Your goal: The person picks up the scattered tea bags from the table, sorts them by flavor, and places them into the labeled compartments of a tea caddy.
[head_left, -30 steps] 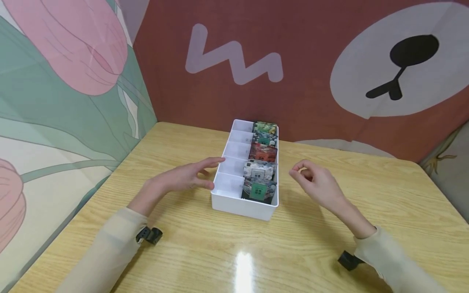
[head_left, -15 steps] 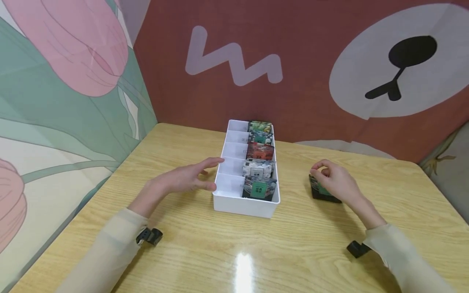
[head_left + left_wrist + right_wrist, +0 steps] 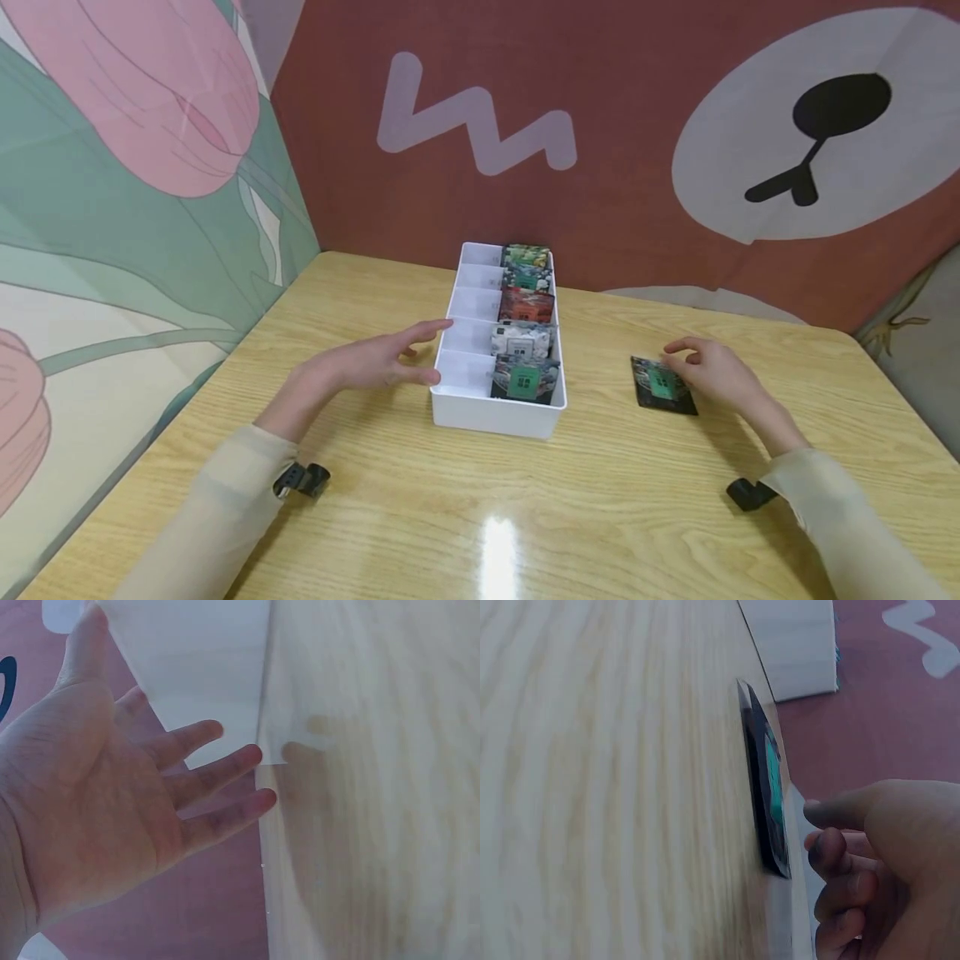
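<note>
A small dark tea-bag sachet with a green label (image 3: pixel 663 384) lies flat on the table. In the head view my right hand (image 3: pixel 716 375) overlaps its upper right edge. The right wrist view shows that hand (image 3: pixel 877 862) beside the sachet (image 3: pixel 769 784), fingers loosely bent, thumb and fingertips apart from it, nothing between them. My left hand (image 3: pixel 367 360) is spread at the left side of a white divided box (image 3: pixel 487 414), thumb near its front corner. Its palm (image 3: pixel 97 780) and parted fingers hold nothing in the left wrist view.
Sachets stand along the box's right side: green-labelled (image 3: pixel 523 381), white (image 3: pixel 521 341), red (image 3: pixel 527 307) and others behind. The wooden table (image 3: pixel 390 500) meets a red cloth backdrop (image 3: pixel 615 217) at the back.
My right hand has moved right, and the sachet has come into view under it, now lying flat with the fingers off it. The box has shifted slightly left; my left hand stays beside it.
</note>
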Motion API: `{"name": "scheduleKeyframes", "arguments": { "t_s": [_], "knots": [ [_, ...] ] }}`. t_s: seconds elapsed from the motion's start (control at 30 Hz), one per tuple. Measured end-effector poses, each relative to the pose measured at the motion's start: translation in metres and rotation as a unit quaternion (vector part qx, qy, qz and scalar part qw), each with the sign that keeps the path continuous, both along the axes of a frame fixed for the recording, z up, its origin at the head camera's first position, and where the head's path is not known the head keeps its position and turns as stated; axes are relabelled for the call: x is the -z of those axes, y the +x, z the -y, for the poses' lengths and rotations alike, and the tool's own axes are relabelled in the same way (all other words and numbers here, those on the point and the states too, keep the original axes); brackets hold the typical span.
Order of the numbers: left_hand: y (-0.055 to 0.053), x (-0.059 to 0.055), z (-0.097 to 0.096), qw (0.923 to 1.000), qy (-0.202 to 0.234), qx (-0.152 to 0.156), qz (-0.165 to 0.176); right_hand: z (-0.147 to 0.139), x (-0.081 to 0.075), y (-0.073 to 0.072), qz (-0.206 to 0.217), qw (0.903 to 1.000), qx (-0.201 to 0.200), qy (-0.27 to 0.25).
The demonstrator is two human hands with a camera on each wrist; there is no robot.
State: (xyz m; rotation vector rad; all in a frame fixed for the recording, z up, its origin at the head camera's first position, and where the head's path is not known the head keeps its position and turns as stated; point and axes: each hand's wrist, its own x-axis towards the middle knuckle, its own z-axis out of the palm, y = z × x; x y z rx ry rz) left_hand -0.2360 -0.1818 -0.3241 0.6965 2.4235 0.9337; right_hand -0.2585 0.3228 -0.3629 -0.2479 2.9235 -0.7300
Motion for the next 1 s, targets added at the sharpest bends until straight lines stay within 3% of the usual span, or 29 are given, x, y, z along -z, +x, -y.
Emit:
{"name": "scheduleKeyframes", "arguments": {
  "t_s": [0.2, 0.43, 0.7, 1.0],
  "knots": [
    [0.001, -0.002, -0.001, 1.0000, 0.000, 0.000, 0.006, -0.018, 0.000, -0.001, 0.040, 0.9989, -0.015, -0.020],
    [0.004, -0.003, -0.003, 0.9997, 0.005, -0.005, 0.024, -0.027, -0.001, 0.001, 0.046, 0.9982, -0.034, 0.018],
    [0.005, -0.004, -0.004, 0.9987, 0.024, 0.003, 0.044, -0.028, 0.000, 0.000, 0.065, 0.9976, -0.022, 0.010],
    [0.002, 0.000, 0.001, 0.9982, 0.043, 0.000, 0.042, -0.024, -0.001, 0.001, 0.091, 0.9958, 0.001, -0.009]
  ]
}}
